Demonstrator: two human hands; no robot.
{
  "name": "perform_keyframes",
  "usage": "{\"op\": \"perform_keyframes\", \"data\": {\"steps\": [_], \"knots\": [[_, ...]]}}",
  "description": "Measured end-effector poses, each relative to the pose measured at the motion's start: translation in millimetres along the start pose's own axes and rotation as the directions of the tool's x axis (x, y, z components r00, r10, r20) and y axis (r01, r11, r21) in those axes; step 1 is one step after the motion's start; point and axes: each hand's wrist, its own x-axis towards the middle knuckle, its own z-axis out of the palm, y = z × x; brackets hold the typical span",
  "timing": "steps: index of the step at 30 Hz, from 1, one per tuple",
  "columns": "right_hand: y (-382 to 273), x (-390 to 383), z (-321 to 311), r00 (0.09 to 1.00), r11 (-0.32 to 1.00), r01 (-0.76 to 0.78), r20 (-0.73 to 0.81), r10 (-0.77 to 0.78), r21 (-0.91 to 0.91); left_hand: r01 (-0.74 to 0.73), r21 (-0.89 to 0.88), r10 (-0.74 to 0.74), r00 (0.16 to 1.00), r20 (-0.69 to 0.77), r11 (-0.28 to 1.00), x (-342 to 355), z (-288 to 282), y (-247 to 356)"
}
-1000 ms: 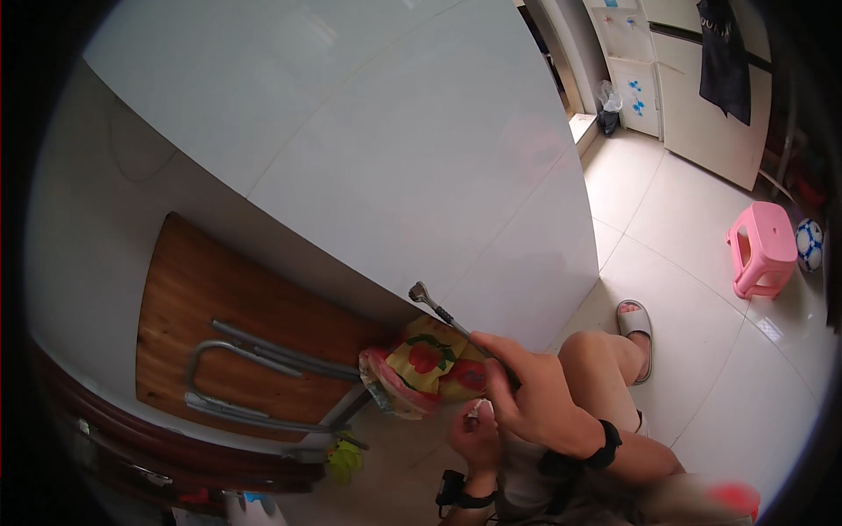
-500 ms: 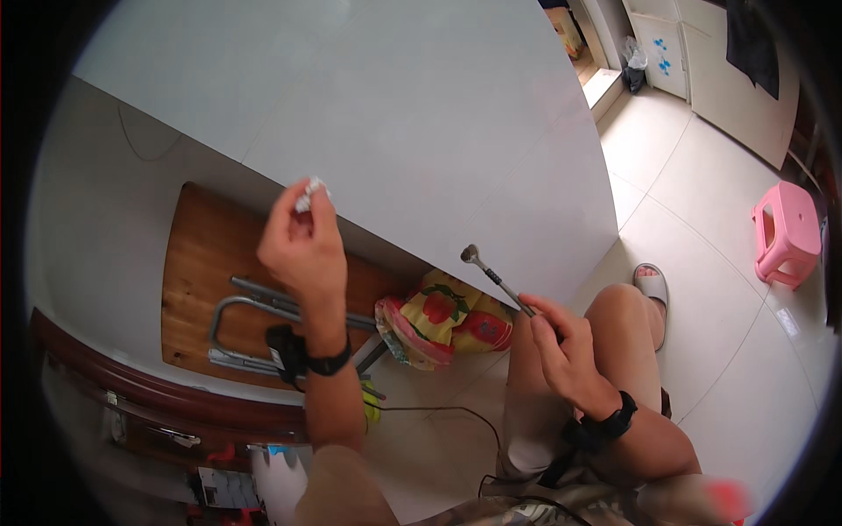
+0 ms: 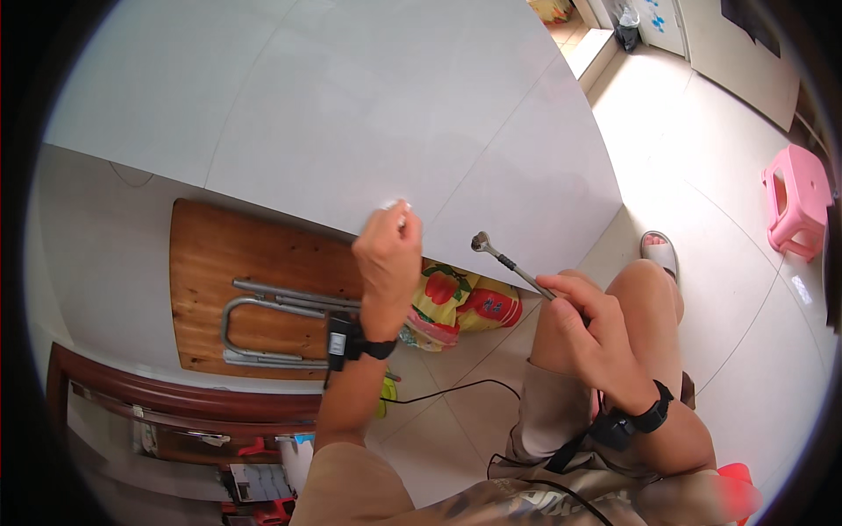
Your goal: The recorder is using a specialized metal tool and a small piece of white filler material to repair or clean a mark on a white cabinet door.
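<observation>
My left hand (image 3: 388,263) is closed on a crumpled piece of white tissue (image 3: 389,204), of which only small bits show past the fingers. It is over the near edge of the pale grey tabletop (image 3: 351,105); whether it touches the surface I cannot tell. My right hand (image 3: 603,337) is wrapped round the handle of a thin metal ratchet wrench (image 3: 510,264). The tool points up and left, its round head over the table's near right edge. Part of the handle is hidden in my palm.
Below the table's edge, a folded wooden table (image 3: 210,289) with grey metal legs leans at left. Beside it are yellow and red printed bags (image 3: 443,294). A black cable (image 3: 456,386) runs across my lap. A pink plastic stool (image 3: 796,197) stands on the tiled floor at right.
My left hand has moved right and slightly down, still with the tissue. My right hand and the wrench have shifted a little to the right. The view has tilted and shifted.
</observation>
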Motion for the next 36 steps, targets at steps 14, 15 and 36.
{"op": "perform_keyframes", "data": {"steps": [14, 15, 36], "knots": [[-5, 5, -13, 0.990, 0.989, -0.142, 0.025, 0.141, 0.036, 0.228, 0.006, -0.224, 0.961, -0.164, 0.974, 18, -44, -12], [-9, 7, -10, 0.974, 0.971, -0.225, 0.042, 0.223, 0.081, 0.210, 0.011, -0.205, 0.964, -0.169, 0.978, 16, -42, -12], [-1, 6, 0, 0.972, 0.982, -0.183, 0.141, 0.189, -0.055, 0.897, -0.349, -0.741, 0.426, 0.519, 0.271, -206, 24, 111]]}}
